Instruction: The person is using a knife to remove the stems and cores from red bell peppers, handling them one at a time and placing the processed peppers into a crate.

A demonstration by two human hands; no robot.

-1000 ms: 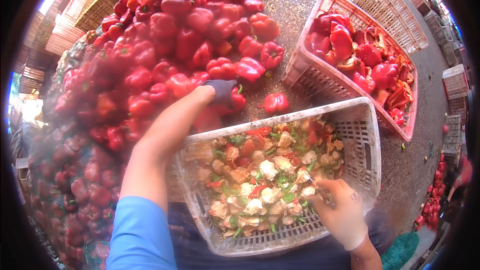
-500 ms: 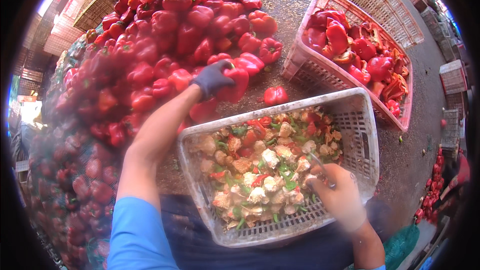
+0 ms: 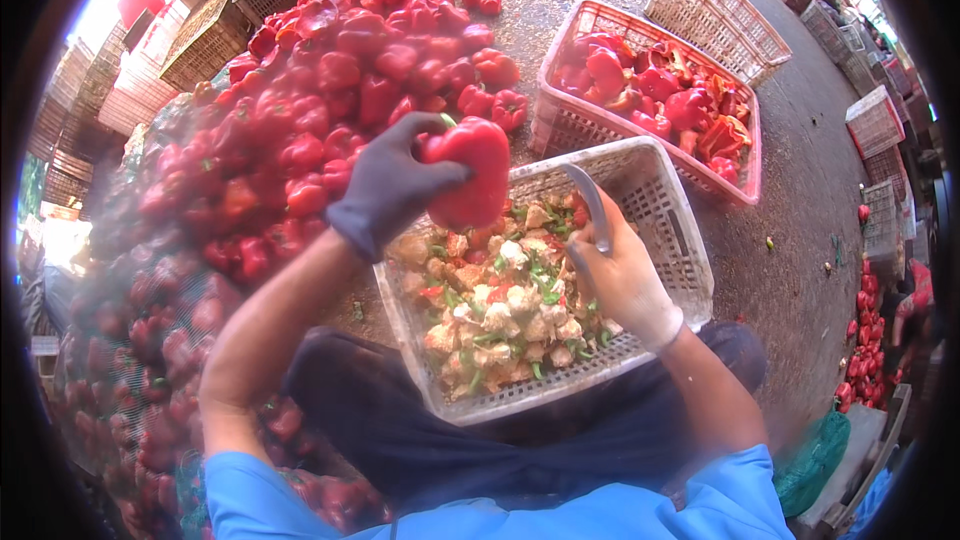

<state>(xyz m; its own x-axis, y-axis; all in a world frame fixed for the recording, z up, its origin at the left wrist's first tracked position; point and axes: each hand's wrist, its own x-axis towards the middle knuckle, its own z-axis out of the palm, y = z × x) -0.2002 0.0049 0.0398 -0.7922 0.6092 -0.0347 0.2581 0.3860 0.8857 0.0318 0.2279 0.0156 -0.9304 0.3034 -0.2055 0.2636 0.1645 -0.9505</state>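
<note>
In a dark glove, my left hand (image 3: 405,175) grips a whole red bell pepper (image 3: 475,172) with a green stem, held above the far left part of a white plastic crate (image 3: 690,240). My right hand (image 3: 625,275), in a pale glove with darker fingertips, is closed round a curved metal blade (image 3: 587,195), its handle hidden in the palm. The blade points up and left, apart from the pepper. Inside the white crate lie pale seed cores (image 3: 495,315), green stems and red scraps. The crate rests against my legs.
A large heap of red peppers (image 3: 340,70) spreads at the far left, with netted peppers (image 3: 180,360) nearer me. Beyond the white crate stands a pink crate (image 3: 570,115) of opened peppers, an orange-pink crate (image 3: 715,20) behind it. More crates (image 3: 875,120) and peppers line the right side.
My left hand has lifted the pepper off the heap and brought it nearer, over the white crate. My right hand has risen, moving the blade up and left toward it.
</note>
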